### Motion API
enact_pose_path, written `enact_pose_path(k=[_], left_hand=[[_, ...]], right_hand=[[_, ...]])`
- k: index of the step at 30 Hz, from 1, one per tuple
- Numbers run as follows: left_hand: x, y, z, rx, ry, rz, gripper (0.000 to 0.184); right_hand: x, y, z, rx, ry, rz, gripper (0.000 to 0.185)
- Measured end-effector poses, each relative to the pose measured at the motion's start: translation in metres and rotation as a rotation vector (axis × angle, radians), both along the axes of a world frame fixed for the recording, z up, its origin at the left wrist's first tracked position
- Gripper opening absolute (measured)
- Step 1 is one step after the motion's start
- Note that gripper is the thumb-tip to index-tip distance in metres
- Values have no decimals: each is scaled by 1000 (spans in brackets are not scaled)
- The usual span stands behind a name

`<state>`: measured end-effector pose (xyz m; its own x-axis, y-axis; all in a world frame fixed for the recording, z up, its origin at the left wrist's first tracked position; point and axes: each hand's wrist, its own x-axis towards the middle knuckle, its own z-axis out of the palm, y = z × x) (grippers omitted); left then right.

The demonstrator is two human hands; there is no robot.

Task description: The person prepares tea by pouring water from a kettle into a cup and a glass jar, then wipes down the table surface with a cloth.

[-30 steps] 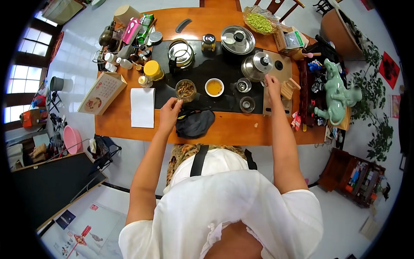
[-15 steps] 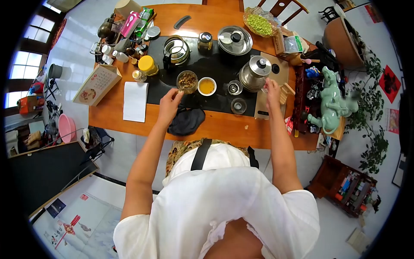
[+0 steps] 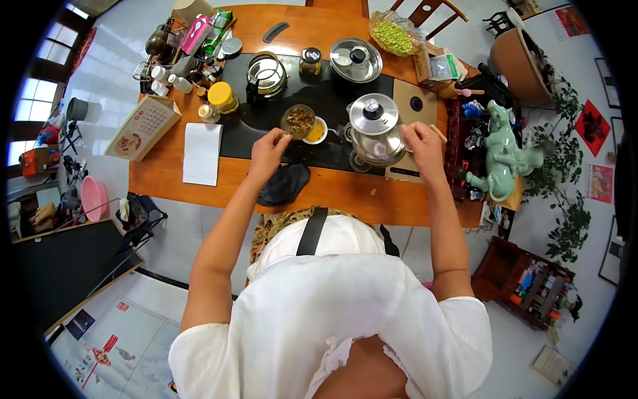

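Observation:
My left hand (image 3: pixel 269 153) is closed on the rim of a round tea strainer (image 3: pixel 298 122) filled with brown tea leaves. The strainer is partly over a white cup (image 3: pixel 318 132) with amber tea in it. My right hand (image 3: pixel 423 147) grips the handle of a glass kettle with a steel lid (image 3: pixel 374 114), held up over the right part of the black tea tray (image 3: pixel 266 141). Below the kettle, two small glass cups show only in part, one of them a clear glass (image 3: pixel 359 162). A crumpled black cloth (image 3: pixel 284 185) lies at the near table edge.
Behind stand a glass pot (image 3: pixel 267 74), a jar (image 3: pixel 310 60) and a lidded steel pot (image 3: pixel 356 60). To the left are a yellow-lidded jar (image 3: pixel 223 98), a white notepad (image 3: pixel 201 154) and a calendar (image 3: pixel 143 130). A green figurine (image 3: pixel 500 153) stands at right.
My right hand has lifted the kettle and brought it left and nearer to me. My left hand has moved the strainer slightly right, so it now overlaps the white cup.

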<state>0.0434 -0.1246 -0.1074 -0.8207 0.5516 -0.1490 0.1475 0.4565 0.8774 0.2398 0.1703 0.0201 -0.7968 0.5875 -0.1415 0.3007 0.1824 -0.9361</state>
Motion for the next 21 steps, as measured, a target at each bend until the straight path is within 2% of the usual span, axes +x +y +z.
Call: enact_pose_path(k=[6,12,13,21], left_hand=[[4,4,7,-35,15,-59,26],[5,1,4,-50,65,-115,27],[-4,-22,10,-40,47,-116,27],[-1,-24,-1,8,102,-120,27]], right_hand=[[-19,-32,27,121,-68,116,32],[-39,-51,46,374,-210,183,35],[-51,-78,56,440,-223,193,35],[-66,-82,84,648,-268,245,36]])
